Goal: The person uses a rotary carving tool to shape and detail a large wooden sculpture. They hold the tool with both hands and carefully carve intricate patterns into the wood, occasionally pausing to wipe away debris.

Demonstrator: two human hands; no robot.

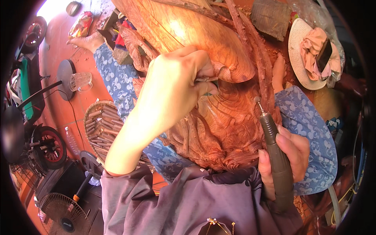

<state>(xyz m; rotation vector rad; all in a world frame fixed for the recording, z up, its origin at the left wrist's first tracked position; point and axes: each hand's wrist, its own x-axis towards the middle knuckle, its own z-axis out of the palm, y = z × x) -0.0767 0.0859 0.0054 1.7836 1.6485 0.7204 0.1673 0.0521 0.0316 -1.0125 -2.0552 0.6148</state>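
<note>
one big carved wood piece sits between the person's legs. the right hand curls snugly around a rotary tool, whose round tip seems off the wood; best keep that tip away from fingers. the left hand pinches some small thing, mostly hidden, so i can't tell what.

The wood carving is reddish-brown, the rotary tool blackish, the trousers white-patterned blue, the far-right hat cream.
</note>
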